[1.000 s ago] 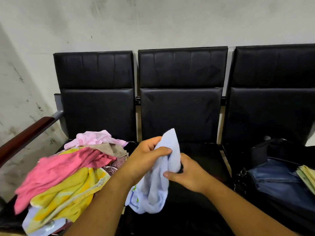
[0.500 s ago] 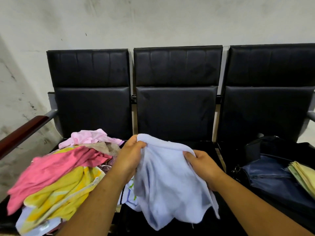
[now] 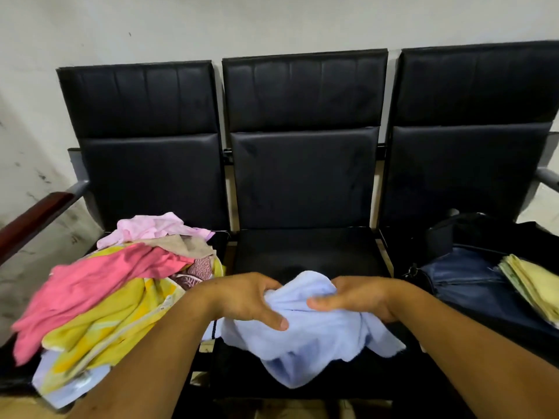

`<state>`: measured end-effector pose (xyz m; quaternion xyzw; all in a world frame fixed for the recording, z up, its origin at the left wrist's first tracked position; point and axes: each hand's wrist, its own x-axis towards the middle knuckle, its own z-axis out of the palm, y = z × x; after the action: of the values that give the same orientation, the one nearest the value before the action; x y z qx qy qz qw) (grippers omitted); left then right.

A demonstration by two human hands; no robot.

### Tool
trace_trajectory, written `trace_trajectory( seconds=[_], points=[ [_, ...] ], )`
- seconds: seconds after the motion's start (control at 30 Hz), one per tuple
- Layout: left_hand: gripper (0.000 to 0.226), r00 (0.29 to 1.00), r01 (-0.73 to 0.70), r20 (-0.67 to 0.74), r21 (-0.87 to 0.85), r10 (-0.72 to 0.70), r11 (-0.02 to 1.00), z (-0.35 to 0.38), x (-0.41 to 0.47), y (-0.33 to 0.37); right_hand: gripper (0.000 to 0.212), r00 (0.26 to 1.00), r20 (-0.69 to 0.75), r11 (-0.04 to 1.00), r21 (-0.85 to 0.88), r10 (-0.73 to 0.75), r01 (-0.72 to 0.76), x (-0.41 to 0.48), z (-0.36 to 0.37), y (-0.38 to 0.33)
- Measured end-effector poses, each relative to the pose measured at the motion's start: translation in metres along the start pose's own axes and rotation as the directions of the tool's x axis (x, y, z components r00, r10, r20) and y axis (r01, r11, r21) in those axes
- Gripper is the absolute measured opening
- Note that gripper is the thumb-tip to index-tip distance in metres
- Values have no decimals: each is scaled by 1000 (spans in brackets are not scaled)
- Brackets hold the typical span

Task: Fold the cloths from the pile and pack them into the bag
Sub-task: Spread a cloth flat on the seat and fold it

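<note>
Nearest the camera, two bare forearms reach forward over the front edge of a row of seats. A soft, pale blue terry cloth point(image 3: 305, 337) is gripped by both hands and has been lowered since half a second ago, when it was held up and spread in the air; it now lies bunched on the middle black padded seat point(image 3: 305, 252), its lower edge hanging over the front. The left hand point(image 3: 245, 297) is clenched on the cloth's upper left part, with the thumb pressed down on top of the fabric. The right hand point(image 3: 357, 297) is closed on the upper right part, thumb pointing inward. The two hands have been brought closer together than before, so the cloth is gathered between them rather than stretched.

To the left, a loose pile of unfolded cloths point(image 3: 106, 291) in pink, yellow, beige and pale pink is heaped on the left seat. To the right, an open dark blue bag point(image 3: 472, 294) rests on the right seat, with a folded yellow cloth point(image 3: 532, 285) already lying on it.

Beyond, three black padded backrests point(image 3: 302, 140) stand against a scuffed pale wall point(image 3: 272, 22).

The lowering suggests the seat is being used as a folding surface; the blue cloth appears not yet folded, and much of the pile remains.
</note>
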<state>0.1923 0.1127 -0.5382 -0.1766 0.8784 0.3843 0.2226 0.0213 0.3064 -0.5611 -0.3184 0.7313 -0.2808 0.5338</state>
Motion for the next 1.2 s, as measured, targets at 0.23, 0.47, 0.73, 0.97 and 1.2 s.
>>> trace_trajectory(
  seconds=[0.23,0.47,0.73,0.97,1.2],
  points=[
    [37,961,198,100,403,-258,894,3,8,8,53,946,74,844,-478,316,-244,-8,3,6],
    [26,798,165,-591,34,-113,986,-35,32,-15,6,901,-433,971,222,18,87,8,-29,-16],
    [31,182,-562,-980,-37,79,826,-150,-38,63,13,66,-786,709,-515,-615,481,-30,-66,-153],
    [18,284,-590,-952,-77,117,803,-117,-50,56,33,105,-683,647,-615,-723,450,-56,-45,-115],
    [28,735,-323,-672,-222,96,920,-2,-28,-21,17,641,-626,890,-393,-443,231,-40,-3,9]
  ],
)
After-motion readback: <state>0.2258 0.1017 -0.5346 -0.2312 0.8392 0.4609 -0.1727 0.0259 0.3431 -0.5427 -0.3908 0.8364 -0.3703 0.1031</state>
